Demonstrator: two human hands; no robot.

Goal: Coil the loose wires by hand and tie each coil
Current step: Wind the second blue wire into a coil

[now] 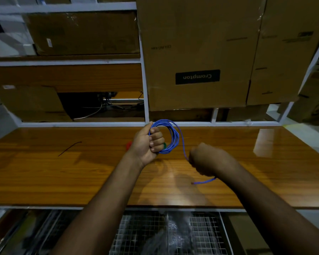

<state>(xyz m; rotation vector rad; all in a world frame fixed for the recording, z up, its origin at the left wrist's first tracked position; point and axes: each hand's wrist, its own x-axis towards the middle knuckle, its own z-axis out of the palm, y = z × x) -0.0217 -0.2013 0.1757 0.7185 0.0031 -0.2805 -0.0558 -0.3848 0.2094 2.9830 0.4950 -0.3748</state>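
A blue wire (174,137) is wound into a round coil of several loops above the wooden table (63,177). My left hand (147,144) grips the coil's left side, fingers curled round the strands. From the coil a single strand runs down to my right hand (206,160), which is fisted round it. The wire's free end (203,181) sticks out below that fist. A thin dark tie (69,148) lies on the table to the left. Bits of red (129,145) and green (164,145) wire show behind my left hand, mostly hidden.
Large cardboard boxes (197,52) stand on the white-framed shelving (145,89) behind the table. A wire mesh basket (173,234) with dark bundled material sits below the table's front edge.
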